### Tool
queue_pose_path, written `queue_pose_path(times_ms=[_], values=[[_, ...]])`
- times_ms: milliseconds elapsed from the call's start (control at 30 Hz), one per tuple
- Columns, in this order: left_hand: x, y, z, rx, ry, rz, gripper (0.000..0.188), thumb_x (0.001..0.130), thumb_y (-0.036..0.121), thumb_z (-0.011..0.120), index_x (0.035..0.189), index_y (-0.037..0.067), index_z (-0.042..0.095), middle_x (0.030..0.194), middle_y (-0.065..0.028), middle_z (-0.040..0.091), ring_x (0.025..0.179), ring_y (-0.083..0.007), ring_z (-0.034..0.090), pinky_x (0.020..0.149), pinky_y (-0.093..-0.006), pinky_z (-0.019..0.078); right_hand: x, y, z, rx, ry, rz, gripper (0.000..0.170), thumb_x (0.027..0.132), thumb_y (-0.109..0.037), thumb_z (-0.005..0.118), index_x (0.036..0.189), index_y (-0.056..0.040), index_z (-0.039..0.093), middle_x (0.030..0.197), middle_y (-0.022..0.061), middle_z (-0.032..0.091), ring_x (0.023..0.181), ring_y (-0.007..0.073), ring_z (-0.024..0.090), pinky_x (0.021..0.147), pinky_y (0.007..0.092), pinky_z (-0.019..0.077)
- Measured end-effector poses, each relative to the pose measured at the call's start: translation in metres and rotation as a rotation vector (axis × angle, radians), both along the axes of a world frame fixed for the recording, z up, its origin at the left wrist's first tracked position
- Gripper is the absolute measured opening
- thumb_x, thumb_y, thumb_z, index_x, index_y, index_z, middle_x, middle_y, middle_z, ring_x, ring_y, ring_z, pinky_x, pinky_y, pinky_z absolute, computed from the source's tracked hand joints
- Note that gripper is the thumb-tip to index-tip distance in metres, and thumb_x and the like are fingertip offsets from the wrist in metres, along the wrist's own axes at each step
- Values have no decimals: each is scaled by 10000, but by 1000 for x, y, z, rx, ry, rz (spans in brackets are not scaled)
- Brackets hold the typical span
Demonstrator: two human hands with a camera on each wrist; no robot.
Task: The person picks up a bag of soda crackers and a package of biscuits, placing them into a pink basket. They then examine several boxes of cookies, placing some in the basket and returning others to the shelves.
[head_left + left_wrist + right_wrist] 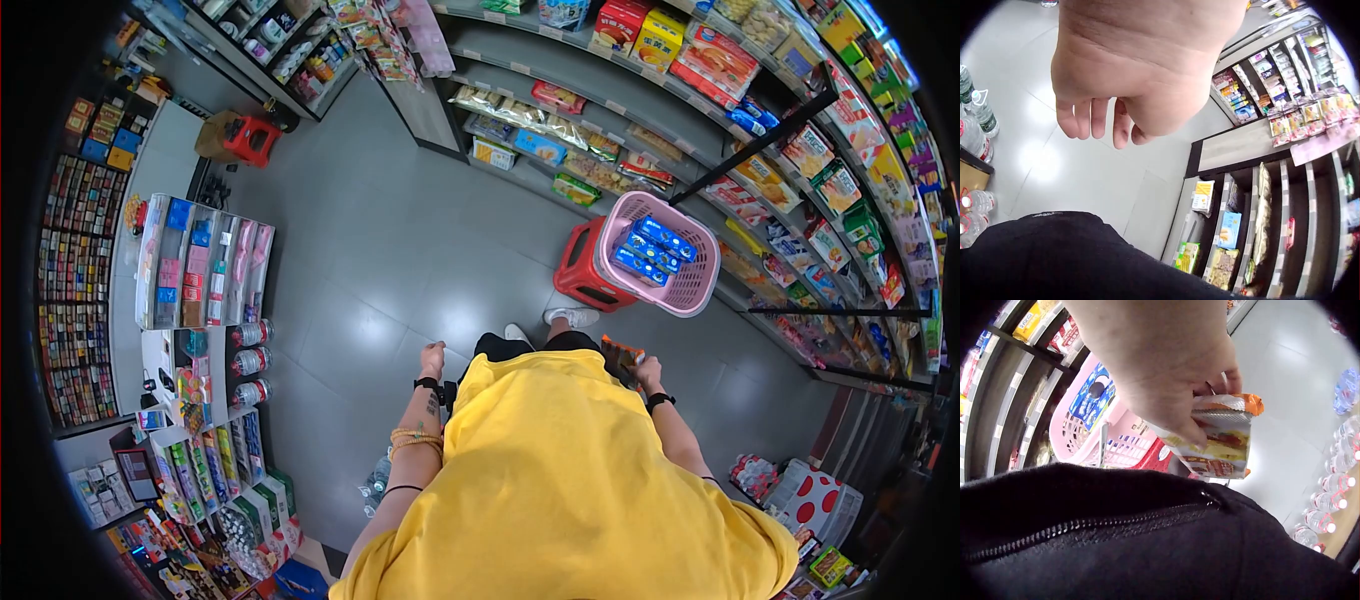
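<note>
The right hand (648, 374) grips an orange-and-brown snack packet (622, 357) beside the right thigh. In the right wrist view, that hand (1172, 381) pinches the shiny packet (1219, 440) between thumb and fingers. The left hand (432, 358) hangs by the left thigh; in the left wrist view the hand (1129, 75) has loosely curled fingers and nothing in them. A pink basket (706, 262) holds several blue packages (652, 240) and stands on a red stool (580, 268), ahead and to the right of the person.
Shelves of packaged food (600, 105) curve along the front and right. A counter with display racks (205, 262) and large water bottles (252, 360) stands at the left. Another red stool (252, 140) is at the far left. Grey tiled floor (400, 230) lies between.
</note>
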State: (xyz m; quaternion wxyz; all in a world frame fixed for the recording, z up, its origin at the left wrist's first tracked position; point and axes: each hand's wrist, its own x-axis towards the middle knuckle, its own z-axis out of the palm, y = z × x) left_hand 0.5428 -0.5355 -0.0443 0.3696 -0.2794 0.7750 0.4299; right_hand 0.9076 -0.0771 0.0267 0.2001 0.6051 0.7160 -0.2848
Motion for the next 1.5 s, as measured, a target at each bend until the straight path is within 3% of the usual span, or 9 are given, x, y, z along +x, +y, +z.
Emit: queue_pose_path(times_ms=[400,700,800,1100,1200,1300,1500], values=[[8,-4,7,18,-56,-27,453,884,270,634,1249,10,575,1084,-77,605,933,-219,585,751,-365,479,-3,7,7,-61,-7,-70,583,592,-311,870,1048,-2,678,1072,204,709,1019,322,692,872,400,559],[13,-6,4,54,-82,-28,390,902,234,624,1235,36,585,1078,-70,611,907,-210,596,703,-338,482,-7,4,15,-63,-18,-87,575,607,-314,860,1051,0,673,1062,209,710,1011,328,695,871,400,563],[18,-6,-4,35,-32,4,440,873,235,651,1243,7,580,889,-58,628,740,-167,593,562,-303,444,-4,1,16,-71,-13,-88,559,620,-310,853,1044,8,676,1046,210,714,991,329,701,856,403,569],[20,0,11,87,-86,-14,344,876,224,632,1165,43,583,895,-16,600,759,-157,590,578,-292,428,14,-4,10,-72,-36,-111,539,656,-325,821,1053,9,677,1080,220,701,1035,344,681,882,408,559],[17,1,6,110,-121,-18,343,896,233,614,1183,52,567,979,-44,633,839,-182,625,642,-316,450,17,-4,5,-92,-41,-167,550,658,-324,820,1074,3,670,1101,214,698,1046,347,676,901,409,551],[14,-1,-3,114,-132,-29,358,918,249,605,1214,55,552,1051,-67,656,885,-196,643,671,-331,461,20,-9,-4,15,-8,-175,495,607,-278,851,973,22,706,965,193,732,896,302,728,785,392,589],[9,0,-3,117,-124,-48,356,927,266,602,1211,56,560,1033,-67,668,872,-199,656,672,-329,469,14,-8,8,-43,2,-156,507,624,-293,849,991,25,704,975,193,732,903,302,727,811,382,585]])
